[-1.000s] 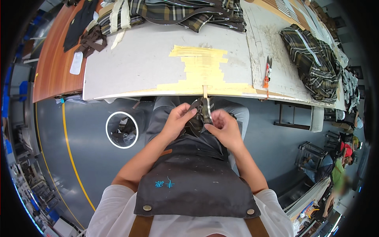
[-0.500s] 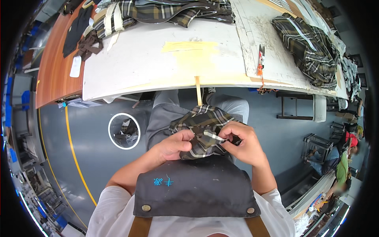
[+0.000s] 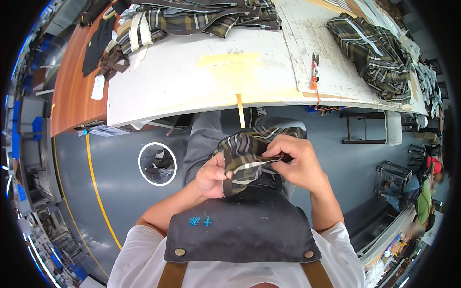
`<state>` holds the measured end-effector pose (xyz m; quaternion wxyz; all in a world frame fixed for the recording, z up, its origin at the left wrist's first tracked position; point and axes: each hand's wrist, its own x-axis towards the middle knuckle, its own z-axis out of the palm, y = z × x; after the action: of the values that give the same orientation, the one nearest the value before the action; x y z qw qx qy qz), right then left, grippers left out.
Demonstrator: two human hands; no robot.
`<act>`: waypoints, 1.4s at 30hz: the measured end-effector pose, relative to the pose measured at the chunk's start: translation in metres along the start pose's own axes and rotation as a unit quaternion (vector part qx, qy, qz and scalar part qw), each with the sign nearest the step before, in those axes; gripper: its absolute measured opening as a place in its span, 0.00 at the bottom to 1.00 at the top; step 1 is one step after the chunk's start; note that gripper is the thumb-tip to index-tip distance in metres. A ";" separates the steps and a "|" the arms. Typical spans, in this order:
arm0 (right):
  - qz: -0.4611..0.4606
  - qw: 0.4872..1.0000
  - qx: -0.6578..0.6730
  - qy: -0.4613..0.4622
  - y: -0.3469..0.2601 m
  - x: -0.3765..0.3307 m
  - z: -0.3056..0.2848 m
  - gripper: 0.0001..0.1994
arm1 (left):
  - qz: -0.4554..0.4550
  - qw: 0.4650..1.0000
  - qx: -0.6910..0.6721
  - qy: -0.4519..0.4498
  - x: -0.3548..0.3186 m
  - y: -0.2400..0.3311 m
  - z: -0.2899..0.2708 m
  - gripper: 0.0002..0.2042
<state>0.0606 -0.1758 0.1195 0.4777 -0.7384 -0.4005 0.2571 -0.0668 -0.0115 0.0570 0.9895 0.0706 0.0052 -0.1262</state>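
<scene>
A piece of dark plaid fabric (image 3: 245, 161), brown and olive with white stripes, lies gathered over my lap above the dark apron (image 3: 240, 225). My left hand (image 3: 211, 175) grips its left side, thumb on top, beside a plain dark brown edge band. With thumb and fingers closed, my right hand (image 3: 294, 161) pinches an edge of the cloth on the right. The fabric between the hands is lifted and partly folded. Its underside and the left fingers beneath it are hidden.
A white worktable (image 3: 177, 72) stands ahead, with a stack of plaid pieces (image 3: 201, 19) at its far left. Small red-handled snips (image 3: 315, 69) and a plaid heap (image 3: 370, 53) lie to the right. A round white-rimmed bin (image 3: 141, 165) holds scraps on the floor at left.
The fabric has been turned and spread wider, so its brown edge band now shows by my left hand. My right hand has moved slightly right, still pinching the cloth.
</scene>
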 end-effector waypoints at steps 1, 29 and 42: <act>-0.011 1.000 0.011 -0.006 0.002 0.000 0.001 0.10 | -0.003 0.999 -0.012 0.032 0.001 0.002 0.004 0.20; 0.067 0.928 0.361 -0.059 -0.018 0.023 0.025 0.12 | 0.053 0.998 -0.020 0.041 0.018 -0.001 0.023 0.20; -0.019 0.952 0.299 -0.060 -0.022 0.018 0.028 0.16 | 0.039 0.998 -0.019 0.049 0.013 -0.002 0.026 0.19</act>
<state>0.0417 -0.1414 0.1279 0.6565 -0.5373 -0.3475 0.3995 -0.0552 -0.0203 0.0822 0.9933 0.0581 0.0534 -0.0839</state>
